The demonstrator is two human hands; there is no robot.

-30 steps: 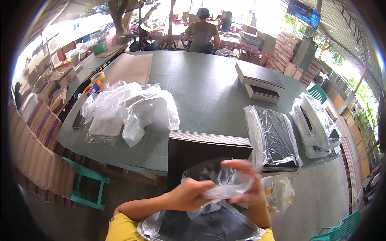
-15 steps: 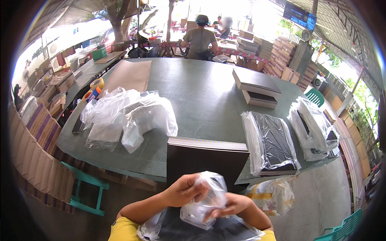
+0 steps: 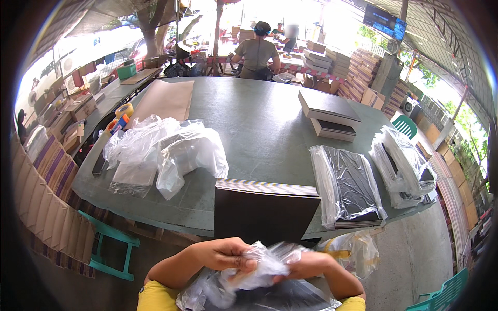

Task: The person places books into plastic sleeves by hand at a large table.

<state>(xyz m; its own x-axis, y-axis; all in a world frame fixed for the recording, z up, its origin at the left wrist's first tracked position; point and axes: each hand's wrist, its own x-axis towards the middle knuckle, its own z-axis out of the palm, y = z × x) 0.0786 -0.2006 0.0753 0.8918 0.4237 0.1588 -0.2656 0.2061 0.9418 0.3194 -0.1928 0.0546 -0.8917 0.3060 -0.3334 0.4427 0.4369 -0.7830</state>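
Note:
Low in front of me, my left hand (image 3: 232, 256) and my right hand (image 3: 307, 264) are both closed on a crumpled clear plastic bag (image 3: 259, 265), one on each side of it. Part of the bag is smeared by motion. Under it, at my lap, lies a flat black panel (image 3: 290, 294) with clear plastic around its edges. Just beyond my hands a thick stack of black panels (image 3: 265, 210) stands upright at the table's near edge, its pale layered edge facing up.
The green table (image 3: 249, 124) carries a heap of plastic bags (image 3: 171, 147), brown paper (image 3: 166, 98), tape rolls (image 3: 124, 110), black panels (image 3: 329, 110) and plastic-wrapped panels (image 3: 350, 184). A teal stool (image 3: 116, 249) stands at left. A person (image 3: 257, 54) sits beyond the table.
My hands have moved down and somewhat apart, drawing the plastic bag lower and stretching it sideways between them. More of the upright black stack now shows.

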